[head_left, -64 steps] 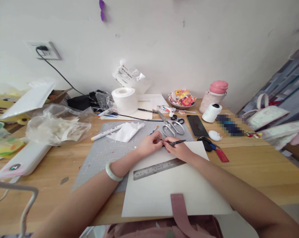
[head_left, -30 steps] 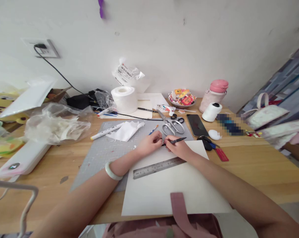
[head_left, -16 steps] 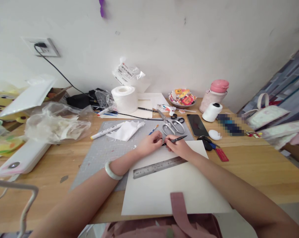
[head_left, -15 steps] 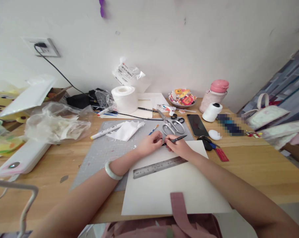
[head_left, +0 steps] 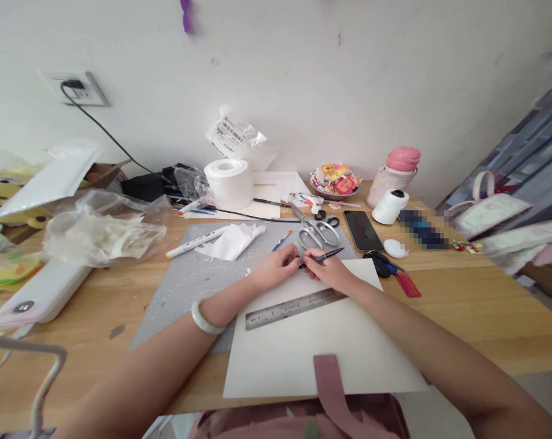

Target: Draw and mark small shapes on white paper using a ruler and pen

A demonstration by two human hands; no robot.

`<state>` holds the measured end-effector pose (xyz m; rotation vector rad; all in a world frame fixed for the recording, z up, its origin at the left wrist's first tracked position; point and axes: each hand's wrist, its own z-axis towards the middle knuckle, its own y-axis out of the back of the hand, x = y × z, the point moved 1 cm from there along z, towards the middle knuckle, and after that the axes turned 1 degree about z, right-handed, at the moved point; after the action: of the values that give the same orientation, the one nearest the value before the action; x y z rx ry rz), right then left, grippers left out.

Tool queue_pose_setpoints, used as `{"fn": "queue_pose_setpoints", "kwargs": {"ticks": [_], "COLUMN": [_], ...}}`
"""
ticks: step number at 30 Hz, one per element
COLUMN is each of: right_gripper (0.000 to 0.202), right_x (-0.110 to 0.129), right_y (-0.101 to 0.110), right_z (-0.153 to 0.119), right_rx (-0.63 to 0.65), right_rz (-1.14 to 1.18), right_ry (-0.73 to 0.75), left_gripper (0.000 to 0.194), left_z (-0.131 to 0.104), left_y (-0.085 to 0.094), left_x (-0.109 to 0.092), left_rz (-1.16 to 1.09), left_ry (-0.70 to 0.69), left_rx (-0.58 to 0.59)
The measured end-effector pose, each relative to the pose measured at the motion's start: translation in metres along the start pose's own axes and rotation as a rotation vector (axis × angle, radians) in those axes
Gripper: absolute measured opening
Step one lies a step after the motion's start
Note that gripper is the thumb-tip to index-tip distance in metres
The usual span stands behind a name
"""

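Note:
My right hand (head_left: 322, 267) is closed around a slim black pen (head_left: 331, 253), its tip end pointing left. Close beside it, my left hand (head_left: 278, 263) has its fingers curled and pinched together; whatever is between them is too small to make out. Both hands rest at the top edge of a large white sheet of paper (head_left: 303, 353). A steel ruler (head_left: 289, 310) lies slantwise on that sheet, below my hands. Underneath is a grey cutting mat (head_left: 184, 292). Silver scissors (head_left: 319, 233) lie just beyond my fingers.
Crumpled tissue (head_left: 234, 241), a white marker (head_left: 196, 241) and a paper roll (head_left: 229, 186) stand left of centre. To the right are a phone (head_left: 364, 230), a thread spool (head_left: 389, 207), a pink bottle (head_left: 392, 177) and dark-handled scissors (head_left: 380, 263). A candy bowl (head_left: 335, 183) sits near the wall.
Hardly anything differs: the view has shifted very slightly. Both hands keep their place and the pen stays in my right hand.

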<state>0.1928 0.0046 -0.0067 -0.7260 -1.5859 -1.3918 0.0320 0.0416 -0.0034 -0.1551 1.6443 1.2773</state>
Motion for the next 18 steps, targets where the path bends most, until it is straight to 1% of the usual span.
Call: {"fn": "queue_pose_setpoints", "kwargs": {"ticks": [12,18], "right_gripper": [0.016,0.016], "right_x": [0.0002,0.0014], "right_y": [-0.0003,0.0002], "right_z": [0.0002,-0.0029], "right_rx": [0.005,-0.014], "right_rz": [0.024,0.004], "right_ry": [0.000,0.039], "left_gripper": [0.013,0.013], "left_z": [-0.0007,-0.0004], "left_y": [0.0011,0.0020], "left_x": [-0.0027,-0.0040], "left_rz": [0.012,0.010], "left_ry": [0.011,0.010], "left_rx": [0.014,0.015]}}
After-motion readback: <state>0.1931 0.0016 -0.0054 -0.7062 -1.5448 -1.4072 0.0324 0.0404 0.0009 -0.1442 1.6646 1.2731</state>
